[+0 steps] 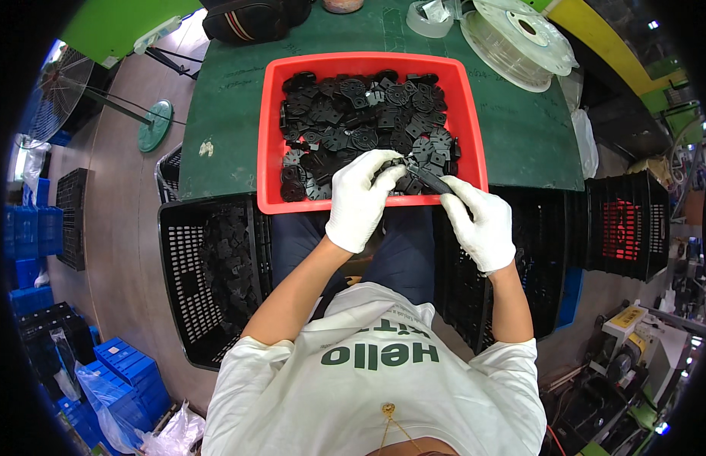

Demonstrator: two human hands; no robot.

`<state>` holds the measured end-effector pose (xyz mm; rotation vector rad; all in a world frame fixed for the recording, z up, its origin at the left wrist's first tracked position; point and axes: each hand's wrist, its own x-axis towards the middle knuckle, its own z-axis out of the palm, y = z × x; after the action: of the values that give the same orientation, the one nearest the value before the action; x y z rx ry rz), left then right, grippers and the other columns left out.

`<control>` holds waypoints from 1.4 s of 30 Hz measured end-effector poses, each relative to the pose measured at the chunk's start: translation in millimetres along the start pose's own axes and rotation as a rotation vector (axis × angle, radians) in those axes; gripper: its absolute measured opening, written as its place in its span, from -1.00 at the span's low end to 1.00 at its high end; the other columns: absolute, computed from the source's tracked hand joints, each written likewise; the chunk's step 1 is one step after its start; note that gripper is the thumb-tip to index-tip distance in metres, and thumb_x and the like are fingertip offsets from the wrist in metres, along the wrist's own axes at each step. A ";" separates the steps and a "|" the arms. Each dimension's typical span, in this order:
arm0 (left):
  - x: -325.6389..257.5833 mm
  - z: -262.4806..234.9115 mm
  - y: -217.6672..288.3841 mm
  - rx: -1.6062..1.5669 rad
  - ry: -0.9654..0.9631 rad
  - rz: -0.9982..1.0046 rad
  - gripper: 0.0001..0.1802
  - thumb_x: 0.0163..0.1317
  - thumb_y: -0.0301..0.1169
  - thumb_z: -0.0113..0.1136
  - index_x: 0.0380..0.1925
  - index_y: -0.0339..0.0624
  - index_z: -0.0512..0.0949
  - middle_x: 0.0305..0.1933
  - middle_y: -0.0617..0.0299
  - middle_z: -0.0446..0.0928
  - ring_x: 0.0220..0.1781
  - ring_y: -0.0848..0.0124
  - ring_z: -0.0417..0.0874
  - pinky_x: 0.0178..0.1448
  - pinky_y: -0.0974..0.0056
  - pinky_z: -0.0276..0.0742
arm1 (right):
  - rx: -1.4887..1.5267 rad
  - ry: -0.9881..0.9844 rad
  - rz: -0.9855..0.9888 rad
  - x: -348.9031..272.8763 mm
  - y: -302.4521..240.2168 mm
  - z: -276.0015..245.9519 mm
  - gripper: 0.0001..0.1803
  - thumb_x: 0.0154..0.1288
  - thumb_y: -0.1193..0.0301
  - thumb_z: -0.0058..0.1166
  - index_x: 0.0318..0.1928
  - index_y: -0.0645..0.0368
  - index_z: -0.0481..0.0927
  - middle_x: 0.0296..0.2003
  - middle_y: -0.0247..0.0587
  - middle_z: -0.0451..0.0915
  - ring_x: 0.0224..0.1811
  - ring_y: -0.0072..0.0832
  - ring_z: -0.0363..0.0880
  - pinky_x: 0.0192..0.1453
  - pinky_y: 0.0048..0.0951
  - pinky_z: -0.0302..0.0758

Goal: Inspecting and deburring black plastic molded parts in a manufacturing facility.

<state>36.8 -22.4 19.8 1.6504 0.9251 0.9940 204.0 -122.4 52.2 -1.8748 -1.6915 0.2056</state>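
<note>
A red tray (266,137) on the green table in front of me holds a heap of black plastic parts (360,137), many of them round or fan-shaped. Both my hands wear white gloves and meet over the tray's near edge. My left hand (360,199) is closed, pinching a small black plastic part (399,161) at its fingertips. From the right, my right hand (478,220) grips a hand tool with a dark handle (431,180). The tool's metal tip touches or nearly touches the part; the fingers partly hide it, and I cannot make out its exact kind.
Below the table edge, a black crate (187,262) with dark parts stands left of my legs, and more black crates (622,228) stand to the right. On the green table (520,144) lie a large clear spool (520,38), a tape roll (429,21) and a dark bag (246,21).
</note>
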 end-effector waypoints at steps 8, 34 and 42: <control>-1.3 3.8 -6.5 0.127 0.045 0.160 -0.88 0.09 -0.56 0.20 -0.34 -0.33 0.55 -0.33 0.04 0.51 -0.36 0.14 0.59 -0.26 0.19 0.49 | 0.057 -0.045 0.045 -2.4 2.7 -2.9 -0.76 0.22 0.34 0.19 -0.13 0.13 0.67 -0.50 -0.12 0.62 -0.53 -0.24 0.60 -0.42 -0.35 0.51; -5.4 0.7 -4.6 0.127 0.103 0.232 -0.90 0.12 -0.59 0.20 -0.34 -0.32 0.52 -0.35 0.06 0.47 -0.41 0.24 0.55 -0.32 0.25 0.45 | 0.030 0.146 0.308 16.9 28.6 0.1 -0.73 0.31 0.25 0.09 -0.11 0.15 0.64 -0.50 -0.01 0.61 -0.45 -0.14 0.64 -0.33 -0.28 0.50; -3.1 -1.4 -1.3 -0.093 0.064 -0.015 -0.75 0.15 -0.56 0.18 -0.13 -0.29 0.54 -0.23 0.07 0.57 -0.33 0.28 0.58 -0.21 0.27 0.49 | -0.018 0.268 0.387 46.0 68.6 17.8 -0.64 0.36 0.18 0.01 -0.02 0.17 0.58 -0.30 0.08 0.65 -0.21 -0.02 0.63 -0.09 -0.19 0.50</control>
<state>34.1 -24.4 18.3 1.5400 0.9182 1.0695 262.0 -73.7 14.6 -2.1233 -1.1502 0.0859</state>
